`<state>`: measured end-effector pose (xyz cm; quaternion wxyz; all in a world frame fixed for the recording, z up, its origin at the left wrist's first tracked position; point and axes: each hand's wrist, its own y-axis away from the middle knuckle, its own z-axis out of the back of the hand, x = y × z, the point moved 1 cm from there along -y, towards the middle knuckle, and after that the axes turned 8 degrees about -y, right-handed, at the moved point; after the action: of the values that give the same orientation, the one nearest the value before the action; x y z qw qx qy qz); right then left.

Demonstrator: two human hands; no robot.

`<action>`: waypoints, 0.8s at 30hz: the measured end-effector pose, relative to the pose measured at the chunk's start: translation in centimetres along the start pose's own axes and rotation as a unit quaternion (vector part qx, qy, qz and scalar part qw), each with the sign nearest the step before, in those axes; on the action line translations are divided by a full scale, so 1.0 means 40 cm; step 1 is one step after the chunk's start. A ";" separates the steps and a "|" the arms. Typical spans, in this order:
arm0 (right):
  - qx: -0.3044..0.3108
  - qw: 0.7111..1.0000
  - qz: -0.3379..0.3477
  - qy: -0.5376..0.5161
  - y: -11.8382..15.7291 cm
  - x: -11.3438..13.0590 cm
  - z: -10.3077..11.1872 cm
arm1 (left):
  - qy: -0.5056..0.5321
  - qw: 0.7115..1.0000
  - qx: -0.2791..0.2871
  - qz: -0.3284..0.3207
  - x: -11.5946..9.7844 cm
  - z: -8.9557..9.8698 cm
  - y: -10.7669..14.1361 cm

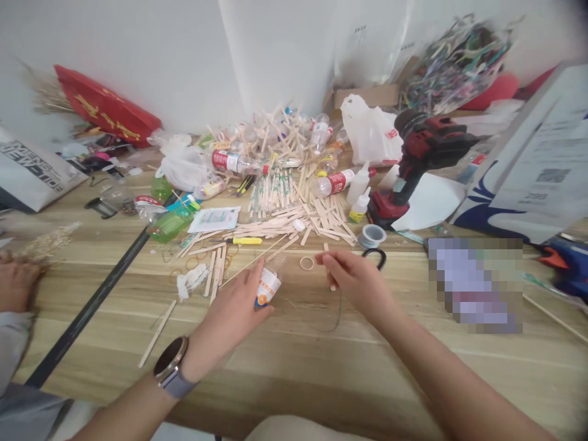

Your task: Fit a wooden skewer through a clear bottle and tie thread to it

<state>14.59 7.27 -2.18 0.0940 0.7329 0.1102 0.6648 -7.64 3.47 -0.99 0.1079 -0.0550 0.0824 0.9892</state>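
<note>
My left hand (242, 294), with a watch on its wrist, is closed around a small clear plastic bottle (268, 286) that has a white and orange label. The bottle is tilted, and part of it is behind my fingers. To the right, the fingers of my right hand (345, 269) are closed on a flat wooden craft stick (326, 247), whose two ends show above and below them. A pale rubber band (306, 263) lies on the table between my hands. Close to my right hand is a black loop-shaped handle (379, 257).
Craft sticks (316, 214) and plastic bottles are heaped at the back. A red-black power drill (413, 159), a wire spool (372, 235) and glue bottles (359, 207) stand right. A yellow-handled tool (247, 241) lies ahead. Another person's hand (17, 282) rests at far left.
</note>
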 end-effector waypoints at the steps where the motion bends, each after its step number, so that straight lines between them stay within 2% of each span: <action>1: 0.002 0.999 -0.023 -0.026 -0.037 0.007 -0.022 | 0.002 1.000 0.000 0.002 0.000 0.000 0.002; 6: 0.001 0.981 -0.133 -0.143 -0.181 -0.007 -0.130 | 0.013 1.000 -0.001 0.005 0.004 -0.001 0.014; 11: -0.023 0.961 -0.166 -0.219 -0.234 -0.029 -0.182 | 0.034 0.999 -0.004 0.007 0.013 -0.009 0.030; 17: -0.033 0.953 -0.137 -0.268 -0.230 -0.011 -0.200 | 0.034 0.999 -0.019 0.008 0.012 -0.009 0.052; 21: -0.031 0.950 -0.087 -0.298 -0.194 0.042 -0.173 | 0.026 0.998 -0.054 0.010 0.012 -0.012 0.078; 24: -0.025 0.948 -0.041 -0.314 -0.156 0.098 -0.137 | 0.028 0.994 -0.108 0.004 0.014 -0.016 0.101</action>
<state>9.28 14.34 0.31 0.1698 0.8965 0.0885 0.3995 -9.02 -0.43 -1.06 0.0954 -0.0941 -0.0217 0.9907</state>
